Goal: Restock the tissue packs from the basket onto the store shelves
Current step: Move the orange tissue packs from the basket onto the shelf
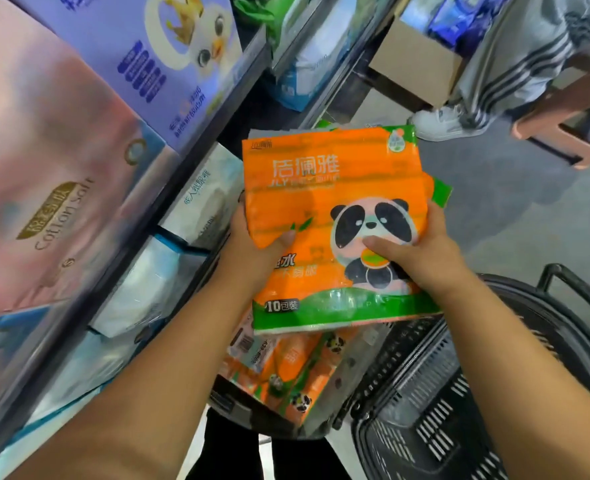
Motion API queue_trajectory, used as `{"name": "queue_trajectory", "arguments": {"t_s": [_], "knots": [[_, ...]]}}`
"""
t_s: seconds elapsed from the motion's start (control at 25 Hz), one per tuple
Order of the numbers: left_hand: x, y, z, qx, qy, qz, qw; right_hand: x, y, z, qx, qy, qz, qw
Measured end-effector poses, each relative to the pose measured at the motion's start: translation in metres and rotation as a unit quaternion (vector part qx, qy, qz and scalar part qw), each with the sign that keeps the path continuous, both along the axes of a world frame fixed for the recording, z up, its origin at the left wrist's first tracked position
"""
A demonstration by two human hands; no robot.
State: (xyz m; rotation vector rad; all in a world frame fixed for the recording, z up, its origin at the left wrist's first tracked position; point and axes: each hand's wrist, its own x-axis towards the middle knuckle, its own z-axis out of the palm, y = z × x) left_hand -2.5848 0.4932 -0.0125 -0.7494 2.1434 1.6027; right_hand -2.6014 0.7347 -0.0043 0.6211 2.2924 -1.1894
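**Going left next**

Holding an orange and green plastic tissue pack (335,216) with a panda, over the black plastic basket (459,410). Gripping its side edges with the left hand (252,244) and the right hand (421,251), thumbs on front. Lies long-ways, top end away from the body. Sits just right of the grey store shelves (127,271), by the left hand.

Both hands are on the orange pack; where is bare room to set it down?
Shelves look crowded: pink box, purple box and white packs sit edge to edge. Only a dark gap shows beyond the top left corner of the orange pack. The right half of the basket is bare, as is the grey floor before the stool.
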Motion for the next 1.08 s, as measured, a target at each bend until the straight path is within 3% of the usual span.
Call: {"name": "queue_trajectory", "arguments": {"t_s": [0.32, 0.68, 1.08], "knots": [[0.029, -0.006, 0.048, 0.010, 0.031, 0.001, 0.999, 0.033, -0.005, 0.029, -0.072, 0.043, -0.049, 0.995], [0.094, -0.043, 0.182, -0.016, 0.101, 0.037, 0.994, 0.085, -0.047, 0.158, -0.104, 0.111, -0.029, 0.988], [0.227, -0.108, 0.314, -0.037, 0.180, 0.087, 0.979, 0.185, -0.121, 0.288, -0.130, 0.208, 0.045, 0.968]]}}
